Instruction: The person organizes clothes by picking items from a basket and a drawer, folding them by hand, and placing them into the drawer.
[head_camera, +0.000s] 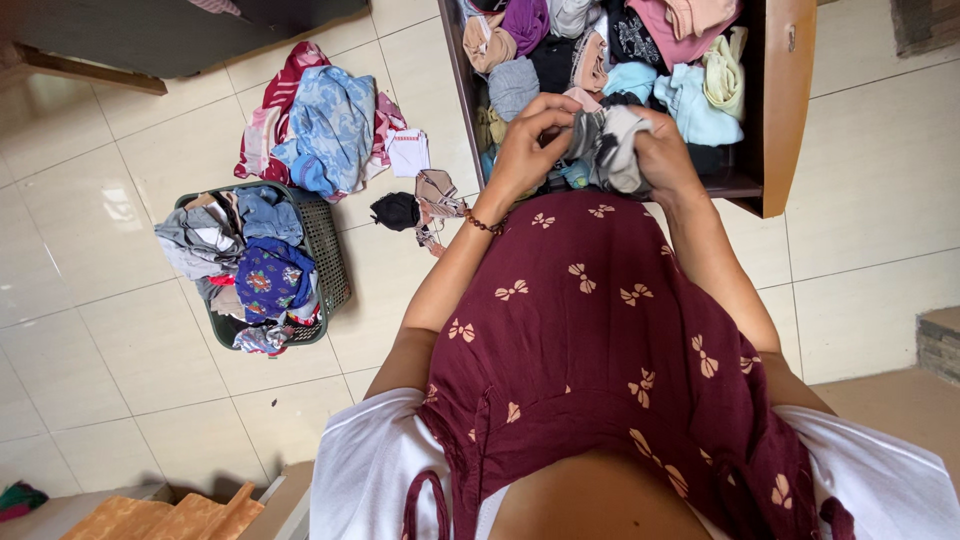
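A small grey and white garment (607, 145) is bunched between both my hands, just over the near edge of an open wooden drawer (783, 110). My left hand (530, 145) pinches its left side with the fingers curled over the cloth. My right hand (662, 152) grips its right side. The drawer holds several folded and rolled clothes in purple, pink, pale blue, cream and black. A beaded bracelet (484, 224) sits on my left wrist.
A dark green laundry basket (329, 262) full of mixed clothes stands on the tiled floor at the left. Beyond it lies a loose pile of blue and red-striped clothes (325, 125). Small black and patterned pieces (415, 208) lie between the basket and the drawer.
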